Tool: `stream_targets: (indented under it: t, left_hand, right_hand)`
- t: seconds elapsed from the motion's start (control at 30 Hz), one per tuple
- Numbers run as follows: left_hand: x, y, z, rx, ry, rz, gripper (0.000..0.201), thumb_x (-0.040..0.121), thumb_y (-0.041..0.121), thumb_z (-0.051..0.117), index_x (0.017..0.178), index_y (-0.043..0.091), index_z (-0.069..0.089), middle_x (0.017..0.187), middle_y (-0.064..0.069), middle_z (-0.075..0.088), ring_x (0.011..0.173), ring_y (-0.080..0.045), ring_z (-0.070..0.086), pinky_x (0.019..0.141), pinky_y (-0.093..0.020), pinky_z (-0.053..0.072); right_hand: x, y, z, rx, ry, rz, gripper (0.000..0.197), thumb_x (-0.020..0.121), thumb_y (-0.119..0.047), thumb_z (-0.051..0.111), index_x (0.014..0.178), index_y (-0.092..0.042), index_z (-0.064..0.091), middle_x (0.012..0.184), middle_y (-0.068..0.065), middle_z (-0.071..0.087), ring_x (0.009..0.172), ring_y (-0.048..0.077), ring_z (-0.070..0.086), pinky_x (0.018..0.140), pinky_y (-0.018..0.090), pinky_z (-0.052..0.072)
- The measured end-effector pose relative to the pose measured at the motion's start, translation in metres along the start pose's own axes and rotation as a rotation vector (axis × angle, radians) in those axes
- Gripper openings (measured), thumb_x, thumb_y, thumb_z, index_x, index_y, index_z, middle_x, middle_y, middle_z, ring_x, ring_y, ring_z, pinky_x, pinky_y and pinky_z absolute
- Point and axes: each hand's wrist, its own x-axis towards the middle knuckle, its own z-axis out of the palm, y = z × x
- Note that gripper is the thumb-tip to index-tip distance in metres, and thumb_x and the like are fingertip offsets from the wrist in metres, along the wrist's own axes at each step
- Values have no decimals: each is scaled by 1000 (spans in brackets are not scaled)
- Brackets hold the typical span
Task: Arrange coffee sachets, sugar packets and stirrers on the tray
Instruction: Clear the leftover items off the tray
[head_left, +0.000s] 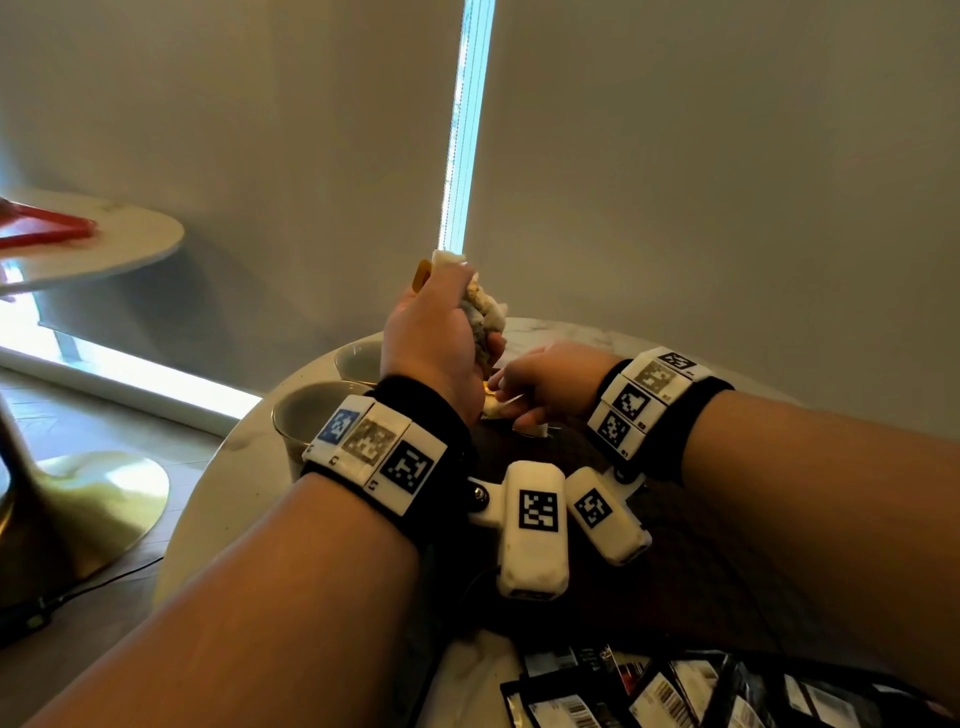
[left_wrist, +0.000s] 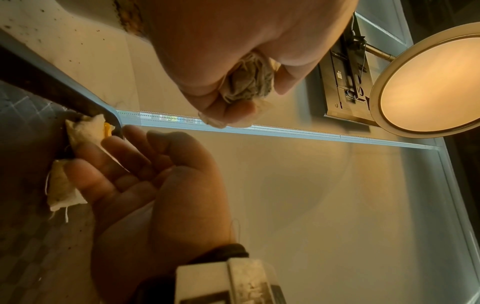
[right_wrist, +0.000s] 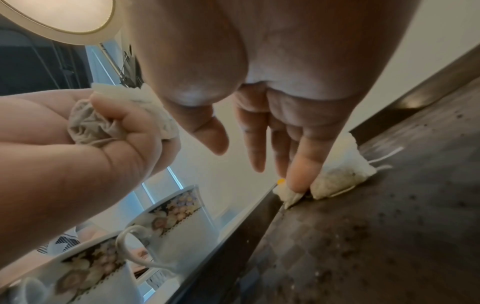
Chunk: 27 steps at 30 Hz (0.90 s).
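My left hand (head_left: 467, 332) is raised above the dark woven tray (head_left: 691, 571) and grips a crumpled bunch of pale paper sachets (head_left: 485, 306), also seen as a bunch of sachets (left_wrist: 246, 82) in the left wrist view. My right hand (head_left: 519, 400) reaches down to the tray's far corner with straight fingers. One fingertip (right_wrist: 298, 179) presses a small sachet (right_wrist: 287, 195) with a yellow tag against the tray rim (right_wrist: 246, 236). A second flat sachet (right_wrist: 342, 176) lies beside it on the tray. Stirrers are not visible.
Two floral cups (right_wrist: 171, 216) (right_wrist: 78, 267) stand on the marble table (head_left: 234, 493) just left of the tray. Several black sachets (head_left: 675, 691) lie piled at the near edge. A second round table (head_left: 119, 244) with a red tray stands far left.
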Motion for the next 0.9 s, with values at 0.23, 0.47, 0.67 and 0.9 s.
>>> stream_targets:
  t: [0.23,0.47,0.67,0.9]
  left_hand:
    - [-2,1,0,-11,-4,11,17,94,28,65,103,14,60,82,-5,59,65,-16,58,53,-26,49]
    - [-7,2,1,-56,-34,-2,18,92,31,60,93,13,64,79,-6,60,69,-20,58,56,-29,48]
    - [-9,0,3,-80,-92,-64,29,94,37,52,98,11,64,92,-9,58,83,-25,58,60,-29,51]
    - [-9,-3,1,-76,-110,-160,42,98,44,49,119,12,65,100,-12,63,81,-24,65,62,-32,55]
  right_hand:
    - [-1,0,10,136,-18,47,18,94,-3,51,108,-1,61,80,9,52,68,17,50,65,24,42]
    - [5,4,9,97,59,-45,9,96,-12,56,90,-7,61,98,15,65,87,27,64,90,44,56]
    - [-12,-4,-17,230,133,-265,16,100,-20,55,105,-8,64,95,12,65,74,20,61,60,29,48]
    - [-34,-11,-27,302,6,-383,29,91,-16,67,118,-5,63,96,12,68,78,23,62,60,29,49]
